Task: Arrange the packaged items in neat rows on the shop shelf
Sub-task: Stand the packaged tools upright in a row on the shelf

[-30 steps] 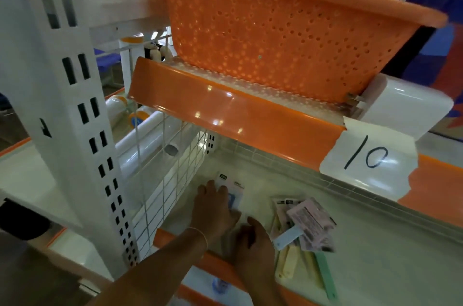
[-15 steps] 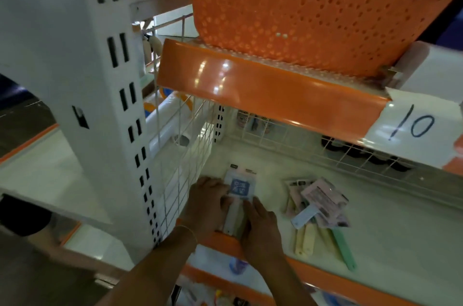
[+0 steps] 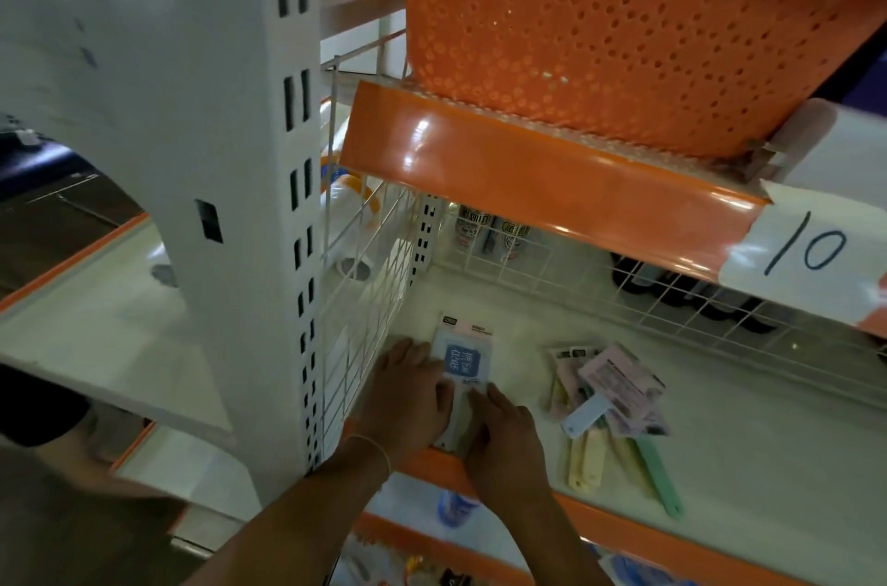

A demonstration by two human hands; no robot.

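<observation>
A small stack of packaged items (image 3: 463,357) with a blue label lies in the left front corner of the white shelf (image 3: 749,456), beside the wire divider. My left hand (image 3: 408,393) presses flat against the stack's left side. My right hand (image 3: 504,427) rests with straight fingers on its lower right side, so the two hands flank the stack. A loose, untidy pile of packaged items (image 3: 609,412) with pastel handles lies to the right, apart from both hands.
A white wire divider (image 3: 365,297) and slotted upright post (image 3: 269,201) stand at the left. An orange perforated basket (image 3: 624,19) sits on the upper shelf, whose orange edge (image 3: 552,182) carries a "10" label (image 3: 811,249). A wire fence (image 3: 672,297) runs along the back.
The view has shifted lower and nearer to the shelf. Both hands stay at the left stack, squaring it against the divider; the blue label shows more now.
</observation>
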